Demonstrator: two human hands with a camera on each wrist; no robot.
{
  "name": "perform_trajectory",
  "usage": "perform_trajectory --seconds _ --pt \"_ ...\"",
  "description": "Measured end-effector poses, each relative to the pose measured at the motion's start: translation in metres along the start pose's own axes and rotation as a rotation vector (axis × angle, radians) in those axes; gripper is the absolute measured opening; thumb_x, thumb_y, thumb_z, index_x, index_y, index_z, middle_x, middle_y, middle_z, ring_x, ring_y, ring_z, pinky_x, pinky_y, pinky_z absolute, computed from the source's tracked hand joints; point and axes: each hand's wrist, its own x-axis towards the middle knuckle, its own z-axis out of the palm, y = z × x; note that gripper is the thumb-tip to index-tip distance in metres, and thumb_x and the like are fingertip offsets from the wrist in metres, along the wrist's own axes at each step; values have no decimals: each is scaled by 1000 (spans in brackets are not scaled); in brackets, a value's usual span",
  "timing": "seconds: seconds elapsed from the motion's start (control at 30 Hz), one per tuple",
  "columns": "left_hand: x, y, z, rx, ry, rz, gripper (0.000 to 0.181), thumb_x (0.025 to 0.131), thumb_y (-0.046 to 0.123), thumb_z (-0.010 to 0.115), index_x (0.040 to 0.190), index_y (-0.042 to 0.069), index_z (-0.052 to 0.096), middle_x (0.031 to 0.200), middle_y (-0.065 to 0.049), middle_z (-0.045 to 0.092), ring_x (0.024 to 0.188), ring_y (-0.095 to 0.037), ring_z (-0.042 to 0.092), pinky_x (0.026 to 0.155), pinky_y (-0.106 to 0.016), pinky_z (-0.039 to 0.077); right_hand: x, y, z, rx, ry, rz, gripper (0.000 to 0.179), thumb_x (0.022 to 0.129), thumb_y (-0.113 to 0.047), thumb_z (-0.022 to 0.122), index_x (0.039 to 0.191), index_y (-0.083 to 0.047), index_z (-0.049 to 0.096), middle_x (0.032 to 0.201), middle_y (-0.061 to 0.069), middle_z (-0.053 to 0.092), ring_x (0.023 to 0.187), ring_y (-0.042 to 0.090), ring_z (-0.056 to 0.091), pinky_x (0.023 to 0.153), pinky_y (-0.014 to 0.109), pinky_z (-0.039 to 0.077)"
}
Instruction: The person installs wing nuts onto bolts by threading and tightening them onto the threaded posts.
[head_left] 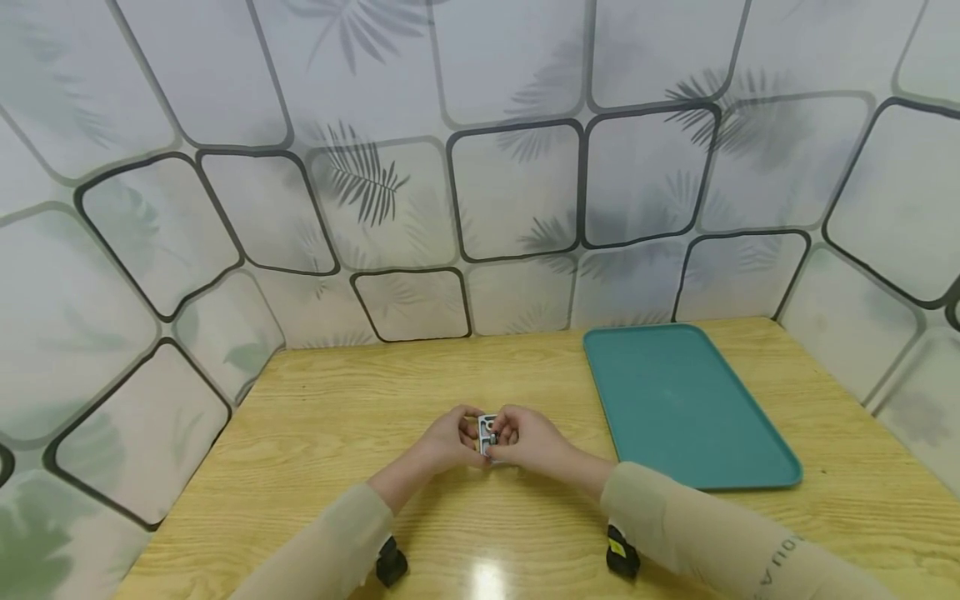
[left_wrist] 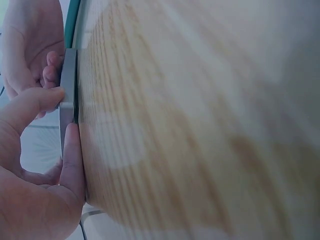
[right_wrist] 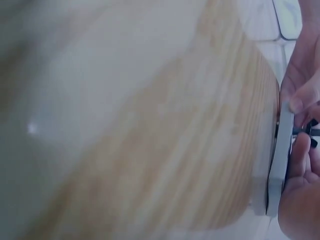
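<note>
A small flat silvery-grey metal plate [head_left: 486, 422] with cut-outs is held low over the wooden table between both hands. My left hand [head_left: 448, 440] grips its left side; in the left wrist view the thumb [left_wrist: 50, 98] lies on one face and a finger [left_wrist: 73, 160] runs under the edge. A small dark screw-like piece with a crosswise head [right_wrist: 309, 133] stands up from the plate. My right hand [head_left: 528, 437] has thumb and index finger around this piece, and its other fingers are curled. The piece's lower end is hidden.
A teal rectangular tray [head_left: 675, 400] lies on the wooden table [head_left: 337, 417], right of the hands. Behind and at both sides hangs patterned pale cloth [head_left: 517, 192]. Black devices [head_left: 621, 552] are strapped under both sleeves near the wrists.
</note>
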Motion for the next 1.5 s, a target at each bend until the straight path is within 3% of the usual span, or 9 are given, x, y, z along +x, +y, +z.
perform_trajectory --seconds 0.43,0.67,0.77,0.97,1.3,1.5 --pt "-1 0 0 5 4 7 73 76 -7 87 142 -1 56 104 -10 61 86 -17 60 74 -26 50 -2 -7 14 -151 165 61 23 91 -15 80 81 -11 60 74 0 60 64 10 50 55 21 40" --pt "-1 1 0 1 -2 5 74 76 -6 87 142 -1 55 103 -10 61 85 -16 59 73 -26 49 -3 -11 15 -172 181 61 24 93 -17 79 81 -11 59 74 1 60 64 12 51 55 23 40" --pt "-2 1 -1 -8 -11 -1 75 77 -6 86 144 -1 54 103 -10 61 84 -16 58 72 -26 48 -4 -14 15 -151 174 75 26 96 -26 78 84 -11 61 75 2 61 61 12 51 53 24 41" --pt "-4 2 0 -13 -22 -16 76 79 -3 87 147 0 53 104 -9 59 86 -18 58 74 -29 50 -6 -11 10 -40 115 66 28 107 -35 65 103 -7 63 80 4 64 62 12 51 54 26 42" --pt "0 -2 0 18 1 -5 73 77 -3 89 142 1 56 106 -10 60 87 -18 59 74 -27 49 -3 8 -12 115 -175 -78 36 106 -11 60 138 3 59 96 9 63 70 10 52 61 24 49" --pt "1 -2 1 26 3 -12 75 77 -3 89 143 1 55 108 -10 62 88 -18 60 76 -28 50 -1 9 -15 135 -194 -52 37 103 -5 54 139 1 63 97 7 62 71 13 50 62 23 45"
